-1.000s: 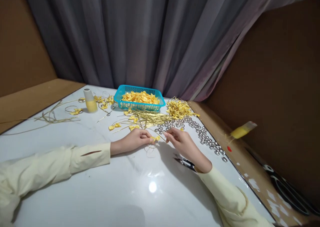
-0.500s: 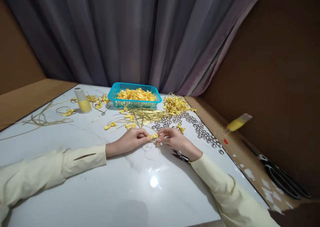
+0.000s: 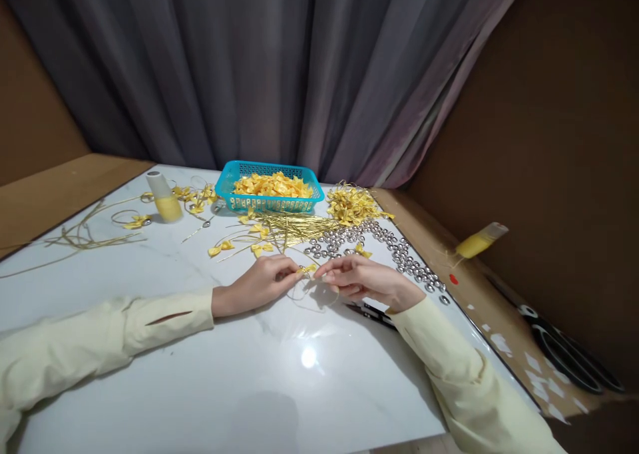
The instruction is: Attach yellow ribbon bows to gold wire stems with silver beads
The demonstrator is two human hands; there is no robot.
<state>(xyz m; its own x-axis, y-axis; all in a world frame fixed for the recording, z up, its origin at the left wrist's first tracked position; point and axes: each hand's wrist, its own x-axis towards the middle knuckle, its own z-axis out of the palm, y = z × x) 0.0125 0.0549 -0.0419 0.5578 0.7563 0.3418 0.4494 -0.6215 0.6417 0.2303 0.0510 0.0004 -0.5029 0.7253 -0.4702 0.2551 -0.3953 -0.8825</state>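
Between the fingertips of my left hand (image 3: 267,281) is a small yellow ribbon bow (image 3: 308,269), gripped at its left end. A thin gold cord (image 3: 309,307) hangs in a loose loop below the bow, above the white tabletop. My right hand (image 3: 372,282) is just right of the bow and apart from it, thumb and forefinger closed on the cord near the bow; the exact grip is small and partly hidden. Dark-handled snips (image 3: 374,315) lie beneath my right wrist, partly covered. Several loose yellow bows (image 3: 262,249) lie beyond my left hand.
A blue basket (image 3: 272,206) of yellow bows stands at the back. Gold cords (image 3: 299,227), a heap of yellow ribbon pieces (image 3: 352,204) and silver rings (image 3: 399,257) lie before it. A glue bottle (image 3: 164,198) stands left; another bottle (image 3: 482,239) and large scissors (image 3: 564,347) are right.
My right hand has let go of the bow's right end and shifted right, its fingers less tightly curled. The cord loop has swung wider. My left hand keeps the bow in place.
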